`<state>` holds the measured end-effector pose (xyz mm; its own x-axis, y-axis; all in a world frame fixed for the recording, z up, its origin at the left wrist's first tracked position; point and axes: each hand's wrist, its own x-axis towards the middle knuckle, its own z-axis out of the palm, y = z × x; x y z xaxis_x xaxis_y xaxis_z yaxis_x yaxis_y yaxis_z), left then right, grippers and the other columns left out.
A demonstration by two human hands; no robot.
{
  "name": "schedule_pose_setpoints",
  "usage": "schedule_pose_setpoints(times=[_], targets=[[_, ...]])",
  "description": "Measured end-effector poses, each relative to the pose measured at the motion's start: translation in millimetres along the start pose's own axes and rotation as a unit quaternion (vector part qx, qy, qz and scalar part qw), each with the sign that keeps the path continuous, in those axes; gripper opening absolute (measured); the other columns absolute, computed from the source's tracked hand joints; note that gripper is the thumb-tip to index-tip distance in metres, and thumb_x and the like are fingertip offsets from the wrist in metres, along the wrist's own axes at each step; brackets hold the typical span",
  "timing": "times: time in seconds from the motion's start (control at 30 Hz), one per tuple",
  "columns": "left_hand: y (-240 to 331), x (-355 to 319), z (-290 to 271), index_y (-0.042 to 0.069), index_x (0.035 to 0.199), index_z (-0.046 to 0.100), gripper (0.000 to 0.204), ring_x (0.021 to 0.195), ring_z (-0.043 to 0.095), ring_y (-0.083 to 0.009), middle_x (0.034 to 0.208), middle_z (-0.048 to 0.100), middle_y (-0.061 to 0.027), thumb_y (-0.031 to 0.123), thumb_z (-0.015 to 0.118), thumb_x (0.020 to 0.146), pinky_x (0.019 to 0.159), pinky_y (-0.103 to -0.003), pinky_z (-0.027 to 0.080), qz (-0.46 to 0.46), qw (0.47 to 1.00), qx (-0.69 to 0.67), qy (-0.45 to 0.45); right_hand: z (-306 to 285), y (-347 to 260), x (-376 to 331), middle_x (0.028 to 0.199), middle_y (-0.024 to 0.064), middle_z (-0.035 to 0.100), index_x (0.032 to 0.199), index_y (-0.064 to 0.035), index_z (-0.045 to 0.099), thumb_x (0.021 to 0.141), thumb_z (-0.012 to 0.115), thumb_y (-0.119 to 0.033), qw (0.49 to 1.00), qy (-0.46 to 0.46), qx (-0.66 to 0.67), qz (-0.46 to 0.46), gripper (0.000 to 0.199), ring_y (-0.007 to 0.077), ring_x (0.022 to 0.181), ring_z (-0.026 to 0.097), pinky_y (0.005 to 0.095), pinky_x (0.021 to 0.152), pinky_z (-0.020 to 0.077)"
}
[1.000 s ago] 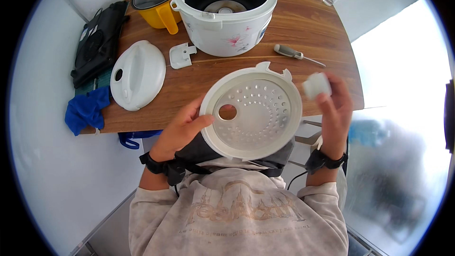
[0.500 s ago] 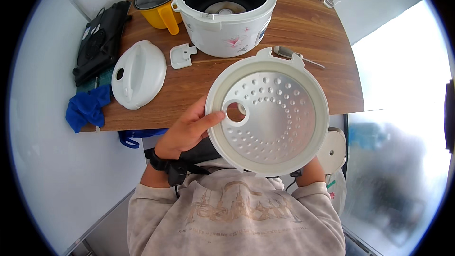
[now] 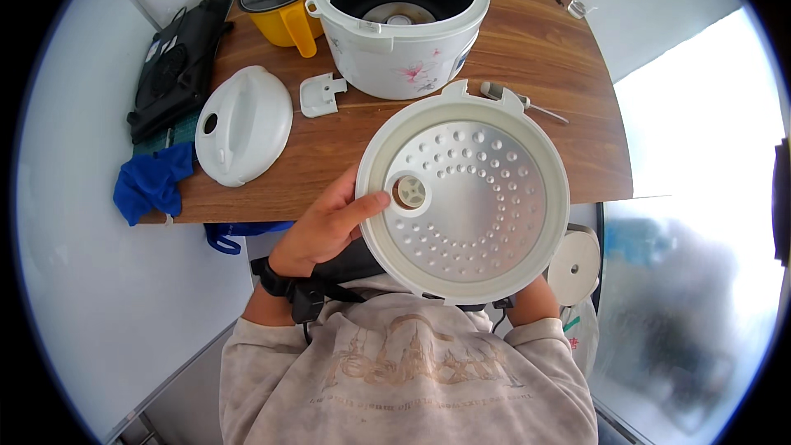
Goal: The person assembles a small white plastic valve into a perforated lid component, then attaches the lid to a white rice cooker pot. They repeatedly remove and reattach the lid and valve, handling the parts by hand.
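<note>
My left hand (image 3: 329, 214) grips the left rim of a round rice cooker lid (image 3: 470, 268), its thumb beside the round hole. The lid is tilted up, showing a dimpled metal plate inside a cream plastic ring. In that hole a pale, spoked steam valve part (image 3: 411, 190) shows from behind. My right forearm (image 3: 531, 303) reaches up behind the lid, which hides the right hand and its fingers. Beyond the lid stands the white rice cooker body (image 3: 383, 62) with a pink flower print, open and with no inner pot.
On the table lie a white outer lid cover (image 3: 245, 128), a small white bracket (image 3: 320, 96) and a screwdriver (image 3: 493, 91). Further left are a yellow pot (image 3: 272, 26), a black appliance (image 3: 169, 70) and a blue cloth (image 3: 152, 183). A round cream part (image 3: 574, 268) is below the table at right.
The pale spoked part has come into view within the lid's hole, where only an edge showed before. The lid has shifted very slightly; my left hand keeps its grip.
</note>
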<state>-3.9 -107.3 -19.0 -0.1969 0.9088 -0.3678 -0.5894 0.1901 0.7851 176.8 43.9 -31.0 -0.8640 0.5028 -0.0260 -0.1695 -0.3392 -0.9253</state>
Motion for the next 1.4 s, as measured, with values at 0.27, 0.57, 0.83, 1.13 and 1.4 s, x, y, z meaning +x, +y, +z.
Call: schedule_pose_setpoints(times=[0.27,0.57,0.83,1.13,1.4], targets=[[-2,2,-6,0.004,0.150,0.035,0.057,0.118,0.060,-0.0160,0.134,0.057,-0.0097,0.012,0.058,0.099,0.094,-0.032,0.055,0.008,1.000,0.001,-0.017,3,2,0,0.114,0.0062,0.064,0.121,-0.0020,0.054,0.093,0.070,-0.016,1.000,-0.001,-0.012,-0.005,0.035,0.0129,0.102,0.064,0.0292,0.091,0.0520],[-21,20,4,0.015,0.154,0.025,0.063,0.121,0.054,-0.0158,0.138,0.053,-0.0079,0.004,0.056,0.100,0.100,-0.032,0.048,0.106,0.991,0.078,-0.012,5,1,0,0.113,0.0057,0.063,0.120,-0.0027,0.053,0.092,0.072,-0.014,0.999,-0.005,-0.031,-0.012,0.036,0.0124,0.101,0.064,0.0288,0.091,0.0521],[-26,18,13,0.011,0.140,0.048,0.049,0.110,0.056,-0.0182,0.124,0.050,-0.0071,-0.003,0.059,0.094,0.100,-0.033,0.046,0.200,0.909,0.365,0.040,0,2,6,0.113,0.0052,0.063,0.120,-0.0034,0.052,0.091,0.073,-0.012,0.999,-0.015,-0.041,-0.008,0.037,0.0119,0.100,0.064,0.0285,0.091,0.0522],[-29,-13,-43,0.005,0.148,0.043,0.061,0.124,0.056,-0.0191,0.139,0.056,-0.0106,0.040,0.054,0.098,0.102,-0.033,0.047,0.039,0.997,0.044,-0.055,1,-6,3,0.104,0.0041,0.056,0.117,-0.0066,0.060,0.070,0.090,-0.010,0.952,-0.013,-0.293,-0.086,0.056,0.0139,0.086,0.059,0.0288,0.079,0.0520],[-16,-21,-13,0.001,0.149,0.038,0.097,0.124,0.057,-0.0259,0.142,0.053,-0.0181,0.078,0.038,0.090,0.104,-0.039,0.048,0.014,0.996,-0.018,-0.087,4,-7,-2,0.103,0.0051,0.056,0.117,-0.0079,0.065,0.068,0.090,-0.013,0.919,0.018,-0.378,-0.107,0.056,0.0173,0.080,0.057,0.0310,0.073,0.0516]])
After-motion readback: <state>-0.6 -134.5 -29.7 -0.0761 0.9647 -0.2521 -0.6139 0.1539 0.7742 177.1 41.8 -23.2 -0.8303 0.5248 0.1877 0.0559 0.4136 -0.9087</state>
